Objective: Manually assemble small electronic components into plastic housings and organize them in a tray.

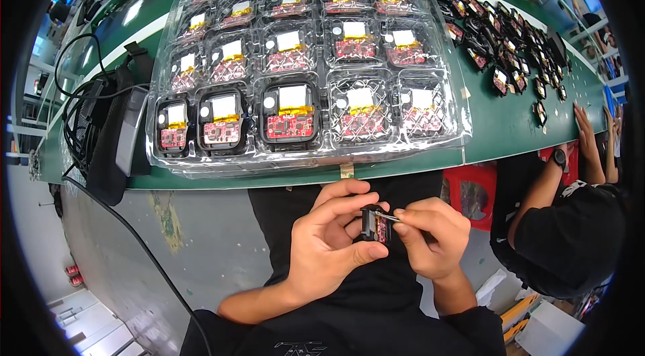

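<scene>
My left hand point(327, 240) grips a small black-framed module with a red circuit board point(375, 225), held over my lap below the table edge. My right hand point(432, 235) pinches a thin metal tool, tweezers by the look point(390, 217), with its tip on the module's top. Both hands touch at the module. On the green table point(497, 134) in front lies a clear plastic tray point(309, 53) with rows of the same modules, each showing a red board, a white square and a yellow strip.
A pile of loose black modules point(500, 40) lies at the table's right. A black bag and cables point(101, 127) sit at the left edge. Another person in black point(571, 221) sits to my right, hand on the table, beside a red stool point(470, 194).
</scene>
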`<action>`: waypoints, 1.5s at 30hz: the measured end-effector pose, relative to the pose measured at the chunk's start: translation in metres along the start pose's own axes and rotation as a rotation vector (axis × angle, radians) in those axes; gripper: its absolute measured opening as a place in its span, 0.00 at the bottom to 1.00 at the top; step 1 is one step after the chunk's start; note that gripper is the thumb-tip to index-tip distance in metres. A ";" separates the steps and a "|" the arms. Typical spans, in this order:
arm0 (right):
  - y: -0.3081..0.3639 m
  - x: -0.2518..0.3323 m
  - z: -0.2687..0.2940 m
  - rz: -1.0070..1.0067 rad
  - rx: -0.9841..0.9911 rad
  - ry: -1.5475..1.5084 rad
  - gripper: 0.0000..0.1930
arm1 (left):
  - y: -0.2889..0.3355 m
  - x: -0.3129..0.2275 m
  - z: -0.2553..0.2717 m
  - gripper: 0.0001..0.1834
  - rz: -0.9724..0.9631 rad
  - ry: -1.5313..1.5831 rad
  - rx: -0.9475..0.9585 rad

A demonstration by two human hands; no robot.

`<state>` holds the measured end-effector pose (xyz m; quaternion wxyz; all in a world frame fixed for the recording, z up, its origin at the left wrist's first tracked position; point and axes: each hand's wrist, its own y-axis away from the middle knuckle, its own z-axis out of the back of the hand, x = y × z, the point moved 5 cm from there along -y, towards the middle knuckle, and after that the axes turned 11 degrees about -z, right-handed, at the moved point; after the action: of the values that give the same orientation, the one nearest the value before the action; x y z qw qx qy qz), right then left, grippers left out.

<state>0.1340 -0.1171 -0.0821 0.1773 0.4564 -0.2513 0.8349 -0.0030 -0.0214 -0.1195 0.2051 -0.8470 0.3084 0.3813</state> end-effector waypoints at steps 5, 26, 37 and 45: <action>-0.002 -0.001 0.000 -0.074 0.065 -0.007 0.09 | 0.004 0.003 0.003 0.32 0.020 0.071 -0.009; 0.002 0.008 -0.001 0.122 0.006 0.196 0.10 | 0.006 0.004 0.005 0.31 -0.010 0.027 -0.007; 0.012 0.011 -0.010 0.159 -0.129 0.297 0.09 | 0.011 0.007 -0.002 0.31 0.002 0.069 -0.126; 0.009 0.010 -0.003 0.222 -0.128 0.286 0.11 | 0.004 0.001 -0.004 0.33 -0.033 0.025 -0.038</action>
<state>0.1215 -0.1220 -0.0773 0.1464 0.2904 -0.3249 0.8881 -0.0030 -0.0269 -0.1188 0.1912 -0.8605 0.2894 0.3732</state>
